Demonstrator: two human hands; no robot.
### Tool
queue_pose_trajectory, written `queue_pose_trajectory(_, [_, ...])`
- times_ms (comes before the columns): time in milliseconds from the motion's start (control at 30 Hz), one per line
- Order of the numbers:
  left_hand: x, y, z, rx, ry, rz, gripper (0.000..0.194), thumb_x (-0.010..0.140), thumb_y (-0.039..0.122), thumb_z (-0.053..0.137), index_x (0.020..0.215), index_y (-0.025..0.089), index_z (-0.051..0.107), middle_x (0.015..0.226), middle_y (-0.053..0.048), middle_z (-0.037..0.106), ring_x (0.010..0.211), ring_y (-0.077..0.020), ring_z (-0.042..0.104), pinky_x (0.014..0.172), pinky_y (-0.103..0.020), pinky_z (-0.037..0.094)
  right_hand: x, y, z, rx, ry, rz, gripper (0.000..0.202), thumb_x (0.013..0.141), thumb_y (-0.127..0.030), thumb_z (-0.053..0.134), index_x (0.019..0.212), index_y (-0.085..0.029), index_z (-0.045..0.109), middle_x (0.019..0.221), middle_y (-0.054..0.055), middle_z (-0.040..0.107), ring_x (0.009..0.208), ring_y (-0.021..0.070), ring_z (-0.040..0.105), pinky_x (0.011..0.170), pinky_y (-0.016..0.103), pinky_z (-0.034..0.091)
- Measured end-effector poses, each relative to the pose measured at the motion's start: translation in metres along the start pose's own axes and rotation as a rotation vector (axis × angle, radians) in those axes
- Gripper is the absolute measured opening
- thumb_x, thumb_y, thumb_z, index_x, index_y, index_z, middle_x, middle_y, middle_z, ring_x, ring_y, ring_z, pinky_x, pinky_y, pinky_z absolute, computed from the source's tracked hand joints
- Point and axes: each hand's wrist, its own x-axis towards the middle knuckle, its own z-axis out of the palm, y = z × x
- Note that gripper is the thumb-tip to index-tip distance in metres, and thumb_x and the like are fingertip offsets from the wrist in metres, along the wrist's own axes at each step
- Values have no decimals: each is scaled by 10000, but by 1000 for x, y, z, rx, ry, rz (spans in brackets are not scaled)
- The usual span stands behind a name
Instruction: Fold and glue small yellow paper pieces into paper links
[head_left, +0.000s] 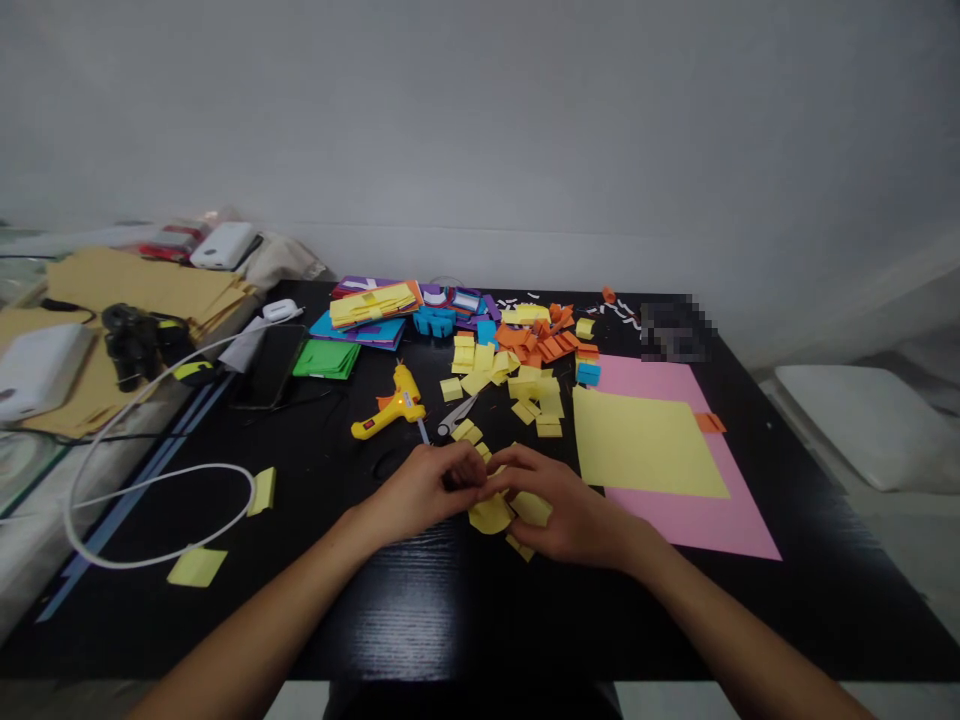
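My left hand (pixel 435 490) and my right hand (pixel 559 505) meet over the black table, fingertips together. Between them is a yellow paper piece (pixel 490 514), its curved lower edge showing below the fingers. Both hands are closed in a pinch around it; their fingers partly hide it. Another yellow paper (pixel 532 508) shows beneath my right hand. Just beyond the hands lie small folded yellow papers (pixel 466 431) and grey-handled scissors (pixel 457 416). A yellow glue gun (pixel 397 403) rests on its side to the left of the scissors.
Yellow sheet (pixel 649 445) overlaps a pink sheet (pixel 739 530) at right. Folded orange papers (pixel 525 343), green papers (pixel 326 359) and stacked yellow strips (pixel 375 305) lie behind. A phone (pixel 270 367) and a looping white cable (pixel 251 490) are at left, beside brown paper (pixel 142 285).
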Motion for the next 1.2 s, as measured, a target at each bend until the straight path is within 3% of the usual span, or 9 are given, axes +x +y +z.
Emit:
queue_pose_trajectory(100, [-1,1,-1,-29,-28,-12,98,885,257,711,899,174,659,766,18,690,706,-119,644,638,-204,473,-1,10,4,-13,85,-55,326,805,-34,692,1052,-240,743,1122,69,679,1033,206,692,897,344,578])
queue_pose_trajectory(233, [0,2,-3,-76,-29,-33,110,886,267,720,908,178,659,750,25,677,694,-114,633,638,-205,472,-2,20,8,-20,174,-123,318,826,-25,656,1048,-239,734,1067,65,712,974,198,712,847,326,590])
queue_pose_trajectory(600, [-1,7,-3,-137,-12,-64,91,883,251,691,888,168,655,712,31,627,657,-105,585,620,-212,453,-6,28,17,0,277,-116,259,841,-77,660,1034,-237,727,931,39,772,809,179,757,745,298,633])
queue_pose_trajectory(833, [1,6,-8,-183,-26,-84,120,928,250,640,994,159,681,865,-28,742,806,-145,689,715,-236,511,-6,28,17,39,286,-78,173,870,-173,737,1032,-231,755,940,36,799,787,171,769,739,288,643])
queue_pose_trajectory(1033, [2,6,-13,-284,-151,-214,167,898,283,684,922,122,719,756,-19,721,630,-118,671,618,-225,546,-6,25,17,-3,282,-123,182,891,-155,721,1054,-227,755,962,45,798,813,171,768,752,286,646])
queue_pose_trajectory(1200, [3,6,-15,-279,-198,-268,196,871,306,717,905,118,761,739,-25,721,598,-114,665,594,-217,552,-8,23,18,-57,294,-155,200,912,-142,702,1076,-245,753,996,48,794,885,187,770,808,310,653])
